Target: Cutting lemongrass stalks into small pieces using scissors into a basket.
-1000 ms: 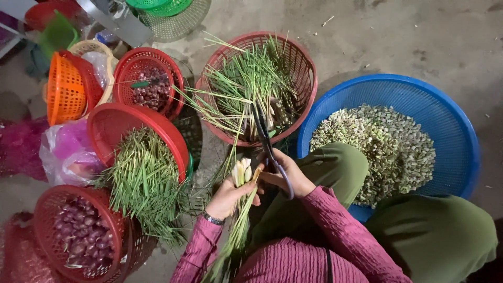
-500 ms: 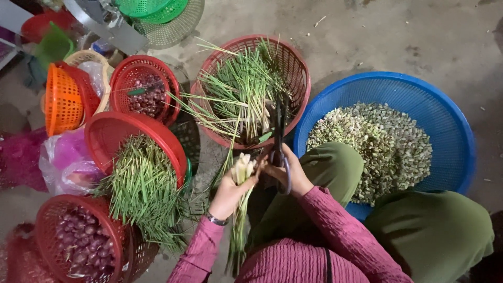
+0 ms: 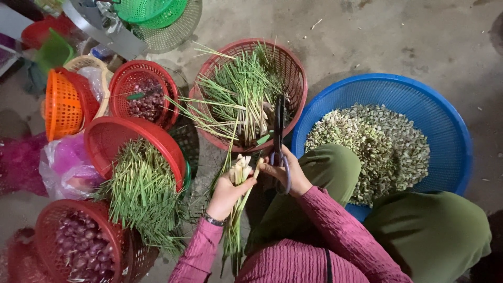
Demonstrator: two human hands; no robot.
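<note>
Holding a bunch of lemongrass stalks [image 3: 240, 173] upright in my left hand [image 3: 226, 194], fist closed around it, cut ends up. My right hand [image 3: 285, 175] grips the scissors [image 3: 279, 141], blades shut and pointing to 12 o'clock over the red basket [image 3: 298, 78]. Compared with a second ago the scissors have swung from a slant to straight, clear of the bunch. Judgement: between cuts. Blue basin [image 3: 450, 136] of chopped pieces sits at 2 o'clock.

scissors [image 3: 279, 137] swung upright, blades closed
</note>
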